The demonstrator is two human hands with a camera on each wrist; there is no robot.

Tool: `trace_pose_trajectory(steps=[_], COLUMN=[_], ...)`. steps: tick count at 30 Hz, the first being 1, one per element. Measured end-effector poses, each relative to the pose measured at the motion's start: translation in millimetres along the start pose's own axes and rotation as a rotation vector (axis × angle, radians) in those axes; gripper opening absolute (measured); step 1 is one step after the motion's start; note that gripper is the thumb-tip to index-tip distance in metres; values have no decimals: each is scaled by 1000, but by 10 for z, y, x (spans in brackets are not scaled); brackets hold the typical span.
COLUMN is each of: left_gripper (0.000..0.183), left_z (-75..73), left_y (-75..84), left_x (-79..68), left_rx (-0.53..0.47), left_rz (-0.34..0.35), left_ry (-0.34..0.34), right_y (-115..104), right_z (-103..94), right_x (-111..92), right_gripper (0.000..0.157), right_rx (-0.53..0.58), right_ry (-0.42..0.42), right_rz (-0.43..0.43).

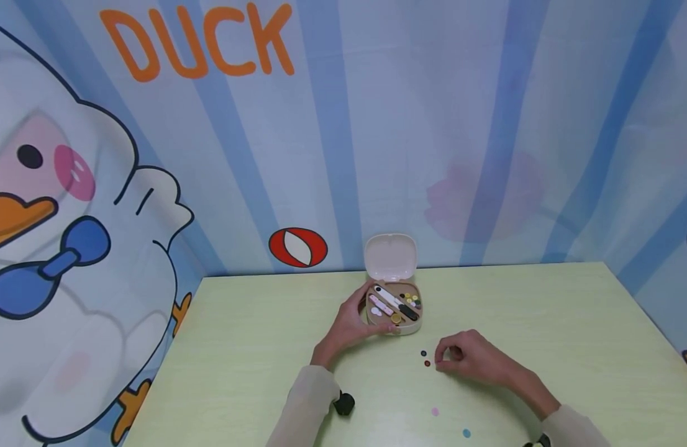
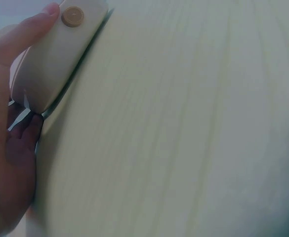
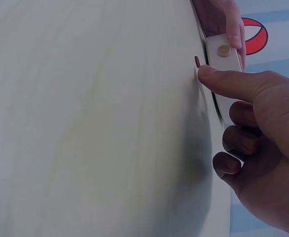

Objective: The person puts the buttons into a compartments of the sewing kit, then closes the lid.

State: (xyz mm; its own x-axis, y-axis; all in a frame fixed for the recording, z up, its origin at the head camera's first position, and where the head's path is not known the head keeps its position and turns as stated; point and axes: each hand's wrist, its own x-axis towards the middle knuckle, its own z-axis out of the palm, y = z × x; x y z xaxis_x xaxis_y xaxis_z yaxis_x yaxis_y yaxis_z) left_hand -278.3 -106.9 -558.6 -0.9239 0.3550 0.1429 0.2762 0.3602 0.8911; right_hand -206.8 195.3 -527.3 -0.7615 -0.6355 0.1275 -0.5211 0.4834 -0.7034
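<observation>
My left hand grips the left side of a small sewing box, thumb across its front. Beside the thumb, a round brown latch shows in the left wrist view. The pale lid stands up. Inside lie a slim white-and-black tool, a pink piece, a gold disc and several small buttons. My right hand, thumb straight and other fingers loosely curled, is low over the table. Its fingertips are just right of a red button; a dark blue button lies behind that.
Nearer me on the pale table lie a pink disc and a light blue disc. A striped blue cloth backdrop hangs behind the table's far edge, close behind the raised lid.
</observation>
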Motion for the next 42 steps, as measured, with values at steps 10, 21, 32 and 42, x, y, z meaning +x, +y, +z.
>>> trace_pose_trajectory(steps=[10,21,32,42], left_gripper=[107,108,109,108], left_z=[4,-1,-5,-1], left_y=[16,12,52,18], left_x=[-3,-10,-16,-7], left_rx=[-4,6,19,0], left_rz=[3,9,-32,-11], left_ry=[1,-1,3,9], right_y=[48,36,36,101], right_z=[-151,-370,-502,-434], right_x=[123,417,770,999], right_gripper=[10,5,4,4], right_rx=[-14,-30,-20,11], right_ry=[11,110,162,188], right_rz=[48,79,107,158])
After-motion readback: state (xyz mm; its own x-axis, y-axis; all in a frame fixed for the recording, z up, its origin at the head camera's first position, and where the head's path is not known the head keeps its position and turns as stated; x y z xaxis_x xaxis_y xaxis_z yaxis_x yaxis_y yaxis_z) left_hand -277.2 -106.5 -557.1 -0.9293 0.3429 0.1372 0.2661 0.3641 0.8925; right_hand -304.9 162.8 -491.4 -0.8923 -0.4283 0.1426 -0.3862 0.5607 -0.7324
